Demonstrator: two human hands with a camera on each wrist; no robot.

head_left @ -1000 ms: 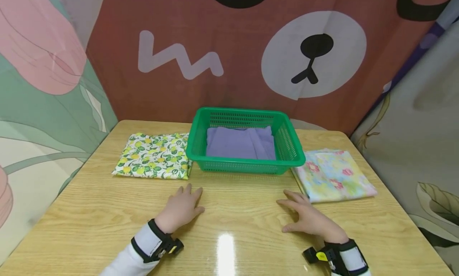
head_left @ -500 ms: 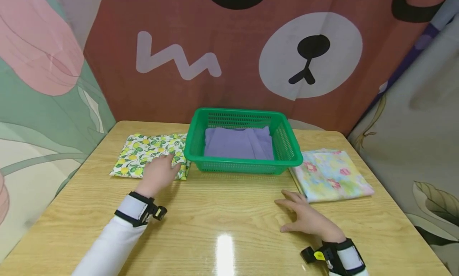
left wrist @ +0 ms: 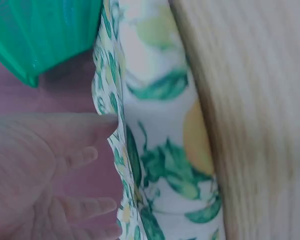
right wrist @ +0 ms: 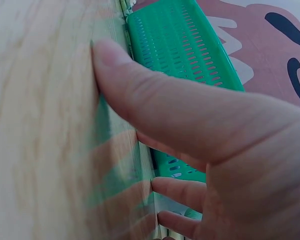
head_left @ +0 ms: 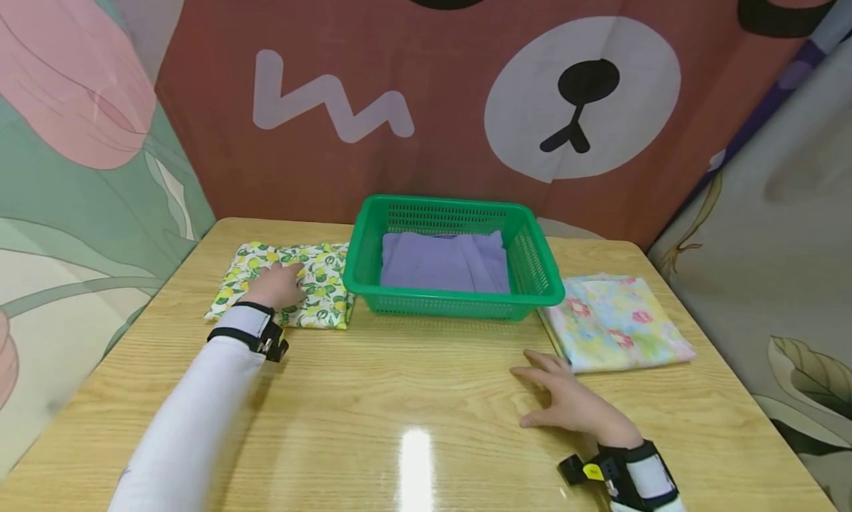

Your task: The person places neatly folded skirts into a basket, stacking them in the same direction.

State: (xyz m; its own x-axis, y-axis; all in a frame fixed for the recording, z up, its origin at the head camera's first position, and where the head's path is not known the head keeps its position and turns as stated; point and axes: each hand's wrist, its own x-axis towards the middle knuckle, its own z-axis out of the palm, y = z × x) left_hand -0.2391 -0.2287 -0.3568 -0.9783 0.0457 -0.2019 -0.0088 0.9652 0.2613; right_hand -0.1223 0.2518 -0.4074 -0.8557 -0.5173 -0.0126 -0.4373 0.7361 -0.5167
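A folded lemon-print cloth [head_left: 328, 288] lies at the left of the table, and my left hand [head_left: 274, 285] is over its middle, fingers extended. In the left wrist view the left hand [left wrist: 35, 165] shows its thumb and fingertips at the top of the lemon-print cloth [left wrist: 160, 160]; no grip on it is visible. My right hand [head_left: 575, 405] rests with spread fingers on the table, holding nothing, just in front of a folded pastel floral cloth [head_left: 615, 327]. In the right wrist view the right hand's thumb [right wrist: 155, 105] is stretched out.
A green plastic basket [head_left: 452, 305] stands at the back middle, with a folded purple cloth [head_left: 442, 264] inside. Its sides adjoin both folded cloths. Behind the wooden table [head_left: 373, 408] hangs a brown curtain [head_left: 439, 164] with a bear print.
My left hand has moved forward and left from the bare tabletop onto the lemon-print cloth. The right hand, basket and cloths have stayed in place.
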